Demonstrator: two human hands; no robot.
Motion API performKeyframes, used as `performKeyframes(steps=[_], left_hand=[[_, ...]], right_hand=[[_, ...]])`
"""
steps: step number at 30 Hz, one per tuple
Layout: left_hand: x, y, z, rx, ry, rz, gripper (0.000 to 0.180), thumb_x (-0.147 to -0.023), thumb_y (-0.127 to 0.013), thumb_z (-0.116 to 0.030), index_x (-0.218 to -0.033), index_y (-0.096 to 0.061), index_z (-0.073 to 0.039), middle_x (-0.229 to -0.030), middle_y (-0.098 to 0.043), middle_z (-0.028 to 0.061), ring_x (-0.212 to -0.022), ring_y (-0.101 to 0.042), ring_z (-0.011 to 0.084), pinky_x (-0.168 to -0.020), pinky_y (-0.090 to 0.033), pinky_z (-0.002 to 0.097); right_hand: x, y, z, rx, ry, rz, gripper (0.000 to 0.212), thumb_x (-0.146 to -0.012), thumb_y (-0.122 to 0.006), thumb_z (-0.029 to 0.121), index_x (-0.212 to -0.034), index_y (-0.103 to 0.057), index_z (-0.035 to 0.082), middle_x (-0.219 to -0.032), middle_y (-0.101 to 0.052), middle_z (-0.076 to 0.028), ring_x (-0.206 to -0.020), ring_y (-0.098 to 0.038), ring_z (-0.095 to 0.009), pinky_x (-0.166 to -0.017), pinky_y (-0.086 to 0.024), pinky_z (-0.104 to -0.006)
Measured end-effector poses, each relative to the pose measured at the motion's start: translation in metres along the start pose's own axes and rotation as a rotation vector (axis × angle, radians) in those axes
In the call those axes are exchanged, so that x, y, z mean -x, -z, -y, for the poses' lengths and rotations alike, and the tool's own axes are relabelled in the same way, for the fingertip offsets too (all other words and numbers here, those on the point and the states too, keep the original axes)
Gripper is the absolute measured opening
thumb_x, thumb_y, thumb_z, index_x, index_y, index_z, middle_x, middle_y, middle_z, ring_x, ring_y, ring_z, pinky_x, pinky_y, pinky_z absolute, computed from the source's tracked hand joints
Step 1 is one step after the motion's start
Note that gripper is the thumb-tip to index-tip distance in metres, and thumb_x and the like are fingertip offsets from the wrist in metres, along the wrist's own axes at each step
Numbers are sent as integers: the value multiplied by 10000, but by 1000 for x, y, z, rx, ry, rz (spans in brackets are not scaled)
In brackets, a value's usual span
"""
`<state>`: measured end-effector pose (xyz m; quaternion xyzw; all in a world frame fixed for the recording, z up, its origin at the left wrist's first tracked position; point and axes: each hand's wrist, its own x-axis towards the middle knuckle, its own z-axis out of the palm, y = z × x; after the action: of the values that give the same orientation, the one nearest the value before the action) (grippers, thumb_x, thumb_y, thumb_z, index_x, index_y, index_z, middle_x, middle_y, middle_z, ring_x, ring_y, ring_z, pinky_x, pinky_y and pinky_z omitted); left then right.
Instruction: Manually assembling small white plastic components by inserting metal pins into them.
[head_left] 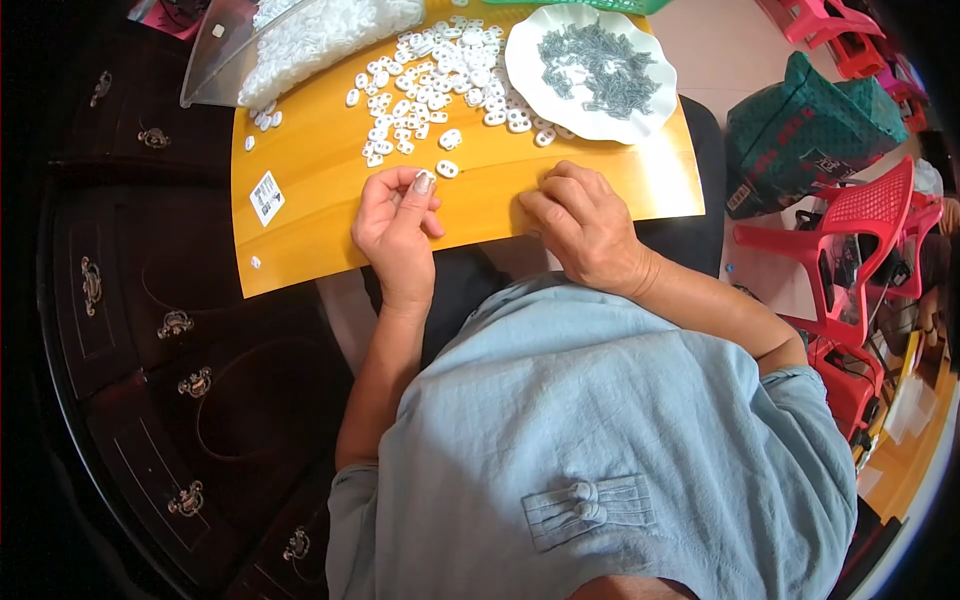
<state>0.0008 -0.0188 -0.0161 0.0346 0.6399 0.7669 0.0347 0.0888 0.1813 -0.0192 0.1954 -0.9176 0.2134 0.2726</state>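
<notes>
Piece of white plastic (429, 173), a tiny one, sits up at the fingertips of the left hand (393, 222), pinched between thumb and fingers, near the front edge of the yellow counter (330, 215). Mostly covered, so I can't tell which way its long axis points. The right hand (592, 228) is off to its right, clear space between the two, fingers curled in toward that gap. Honestly can't tell if those fingertips are closed on anything, they're tucked out of sight.

Just beyond the left hand there's a loose white oval (447, 170) with two holes, lying flat, long axis running roughly side to side. Left hand is way nearer to that one, and to the white pile (440, 75) farther back. The scalloped white plate (521, 62) of little grey sticks (612, 82) is pretty much straight ahead of the right hand, so that's the nearer one there.
</notes>
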Motion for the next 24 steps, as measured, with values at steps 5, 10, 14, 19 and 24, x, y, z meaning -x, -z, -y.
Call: performKeyframes(steps=[5, 10, 14, 19, 24], left_hand=[[0, -2, 2, -4, -15, -2, 72, -933, -613, -41, -976, -592, 12, -736, -596, 55, -527, -491, 58, -493, -406, 187], [0, -3, 2, -10, -13, -6, 66, -933, -610, -33, -976, -593, 13, -740, -596, 54, -531, -492, 53, -489, -406, 183], [0, -2, 2, -10, -23, 0, 61, -932, -608, -26, -977, -591, 13, -741, -594, 52, -534, -493, 54, -489, -406, 184], [-1, -2, 0, -9, -5, 15, 59, -932, -605, -21, -978, -590, 12, -748, -593, 51, -541, -494, 57, -500, -409, 185], [0, -1, 0, -15, 3, 10, 60, -929, -604, -14, -982, -591, 13, -755, -594, 53, -547, -496, 59, -507, -408, 184]], right_hand=[[2, 3, 0, 7, 7, 15, 444, -689, -737, 115, -1109, -629, 17, -1012, -573, -154, -984, -580, -344, -803, -511, -421], [3, 3, -2, 51, 68, 47, 429, -708, -738, 138, -1107, -634, 19, -989, -563, -152, -986, -582, -331, -774, -508, -408], [3, 4, -2, 54, 77, 62, 414, -705, -737, 131, -1091, -643, 14, -979, -559, -149, -984, -583, -324, -766, -508, -405], [12, 3, -10, 41, 164, 34, 375, -706, -708, 95, -1062, -649, -8, -989, -567, -147, -994, -595, -322, -750, -506, -386], [17, 8, -16, -24, 228, 2, 348, -691, -679, 70, -1026, -650, -20, -952, -579, -144, -975, -608, -323, -735, -509, -379]])
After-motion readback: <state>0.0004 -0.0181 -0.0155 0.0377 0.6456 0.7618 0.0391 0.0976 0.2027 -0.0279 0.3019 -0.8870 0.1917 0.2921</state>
